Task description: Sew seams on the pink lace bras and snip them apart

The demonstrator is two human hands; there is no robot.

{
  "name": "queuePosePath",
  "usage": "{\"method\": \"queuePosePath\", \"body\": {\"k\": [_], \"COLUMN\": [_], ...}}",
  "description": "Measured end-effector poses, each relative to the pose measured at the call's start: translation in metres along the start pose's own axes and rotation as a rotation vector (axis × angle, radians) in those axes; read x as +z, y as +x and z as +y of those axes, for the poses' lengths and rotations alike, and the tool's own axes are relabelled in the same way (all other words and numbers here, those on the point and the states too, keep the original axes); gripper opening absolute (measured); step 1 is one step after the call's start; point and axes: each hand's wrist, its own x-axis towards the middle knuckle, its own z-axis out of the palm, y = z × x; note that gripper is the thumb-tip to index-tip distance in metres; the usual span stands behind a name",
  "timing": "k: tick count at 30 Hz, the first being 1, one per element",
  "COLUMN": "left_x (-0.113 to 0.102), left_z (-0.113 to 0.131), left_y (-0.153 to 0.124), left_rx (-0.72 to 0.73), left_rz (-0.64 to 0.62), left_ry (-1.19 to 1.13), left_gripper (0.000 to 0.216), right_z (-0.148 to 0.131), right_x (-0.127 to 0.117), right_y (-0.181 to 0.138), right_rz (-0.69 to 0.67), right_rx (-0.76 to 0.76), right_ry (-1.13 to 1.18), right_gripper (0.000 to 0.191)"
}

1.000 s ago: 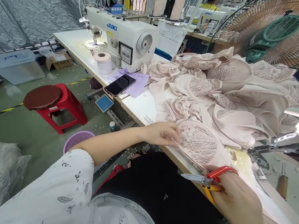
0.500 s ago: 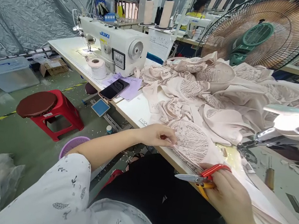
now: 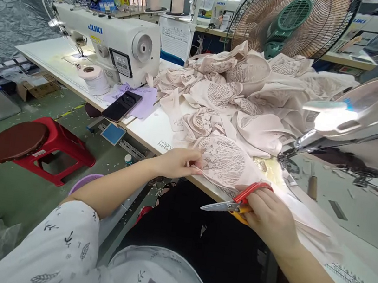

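My left hand (image 3: 176,161) pinches the near edge of a pale pink lace garment piece (image 3: 223,161) that lies at the front edge of the white table (image 3: 151,131). My right hand (image 3: 271,217) is closed round red-and-yellow thread snips (image 3: 232,206), whose blades point left just off the table edge, below the fabric. A large heap of the same pink lace garments (image 3: 252,94) is piled behind the piece.
A white JUKI sewing machine (image 3: 107,45) stands at the left, with a roll of white tape (image 3: 90,78), a phone (image 3: 121,106) on purple paper. A lit lamp (image 3: 351,112) hangs at the right. A fan (image 3: 290,20) stands behind. On the floor: red stool (image 3: 34,143), purple basket (image 3: 84,183).
The camera has swung to the right and down. Both hands keep their hold; the snips and the fabric edge stay close together at the table's front.
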Motion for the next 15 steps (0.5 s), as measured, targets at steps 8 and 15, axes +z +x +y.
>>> {"method": "queuePosePath", "body": {"k": [8, 15], "left_x": [0.003, -0.029], "left_z": [0.016, -0.014], "left_y": [0.003, 0.037], "left_rx": [-0.147, -0.159], "left_rz": [-0.208, -0.233], "left_ry": [0.402, 0.570], "left_gripper": [0.012, 0.009], "right_z": [0.007, 0.015], "right_x": [-0.002, 0.013], "right_y": [0.009, 0.021], "right_rz": [-0.075, -0.015], "right_rx": [0.006, 0.099], "right_ry": [-0.069, -0.153], "right_gripper": [0.018, 0.019]}}
